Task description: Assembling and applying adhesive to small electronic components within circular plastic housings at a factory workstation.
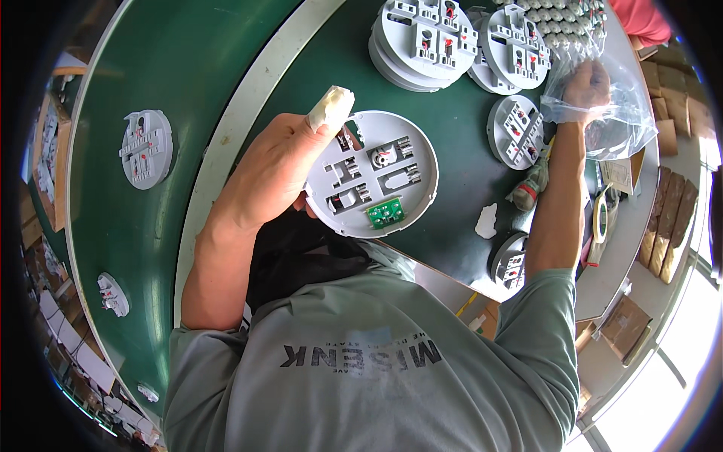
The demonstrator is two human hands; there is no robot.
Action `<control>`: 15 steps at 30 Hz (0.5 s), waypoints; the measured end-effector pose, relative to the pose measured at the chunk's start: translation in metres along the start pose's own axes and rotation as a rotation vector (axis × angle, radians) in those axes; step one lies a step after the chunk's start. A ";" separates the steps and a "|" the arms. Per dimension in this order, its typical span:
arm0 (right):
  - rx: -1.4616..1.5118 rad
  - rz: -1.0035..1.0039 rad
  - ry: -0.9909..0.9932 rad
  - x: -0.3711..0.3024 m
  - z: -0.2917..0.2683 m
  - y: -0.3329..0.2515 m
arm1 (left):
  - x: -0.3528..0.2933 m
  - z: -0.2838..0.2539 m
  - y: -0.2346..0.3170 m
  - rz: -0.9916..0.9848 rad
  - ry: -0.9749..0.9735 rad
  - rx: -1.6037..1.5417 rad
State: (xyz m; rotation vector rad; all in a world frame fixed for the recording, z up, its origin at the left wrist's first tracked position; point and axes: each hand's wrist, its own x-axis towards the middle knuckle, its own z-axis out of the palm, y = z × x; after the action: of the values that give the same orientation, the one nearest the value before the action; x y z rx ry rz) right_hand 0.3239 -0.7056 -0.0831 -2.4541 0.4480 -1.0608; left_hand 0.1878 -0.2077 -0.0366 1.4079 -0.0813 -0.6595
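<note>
housing [373, 177], round and pale grey, with a green circuit board [385, 214] in its near part, is pinched by the grip of your left hand [275, 162] above the table [461, 151]. a similar disc [516, 133] lies to the right. farther out, your right hand [587, 84] is at a clear plastic bag [629, 120], fingers curled; whether that grip pinches anything, i cannot tell. stacks of like discs [393, 64] stand on the far side.

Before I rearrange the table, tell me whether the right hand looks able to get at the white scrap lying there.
Probably yes: the white scrap lies uncovered left of the right forearm, though the right hand is at the clear bag.
</note>
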 end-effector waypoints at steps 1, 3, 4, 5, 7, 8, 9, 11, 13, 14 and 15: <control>0.026 0.053 -0.021 -0.002 0.000 -0.003 | 0.000 0.000 0.000 -0.004 0.002 -0.002; 0.050 0.106 -0.038 -0.001 -0.001 -0.001 | 0.000 -0.003 -0.002 -0.006 0.000 -0.004; 0.021 0.057 -0.022 0.002 -0.002 0.008 | 0.001 -0.008 -0.005 -0.031 -0.039 -0.011; -0.005 0.008 -0.007 0.003 -0.002 0.011 | 0.002 -0.014 -0.009 -0.056 -0.075 -0.018; -0.035 -0.041 0.010 0.005 -0.002 0.018 | 0.006 -0.018 -0.012 -0.080 -0.116 -0.025; -0.023 -0.012 0.007 0.003 -0.001 0.014 | 0.006 -0.019 -0.012 -0.079 -0.120 -0.016; -0.011 0.017 0.005 0.002 -0.001 0.009 | 0.006 -0.020 -0.012 -0.077 -0.123 -0.007; 0.006 0.044 0.004 0.003 0.000 0.010 | 0.006 -0.019 -0.008 -0.073 -0.124 0.004; -0.024 -0.009 -0.017 0.006 0.004 0.024 | 0.006 -0.012 0.002 -0.051 -0.085 -0.041; -0.030 -0.037 -0.029 0.008 0.012 0.027 | 0.006 -0.011 0.007 -0.038 -0.058 -0.060; -0.080 -0.054 -0.032 0.004 0.021 0.017 | 0.001 -0.012 0.005 -0.036 -0.023 -0.047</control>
State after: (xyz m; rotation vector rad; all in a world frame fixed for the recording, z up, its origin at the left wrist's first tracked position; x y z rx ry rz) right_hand 0.3402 -0.7160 -0.1022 -2.5631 0.4234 -1.0422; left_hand 0.1953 -0.1974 -0.0348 1.3597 -0.0580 -0.7033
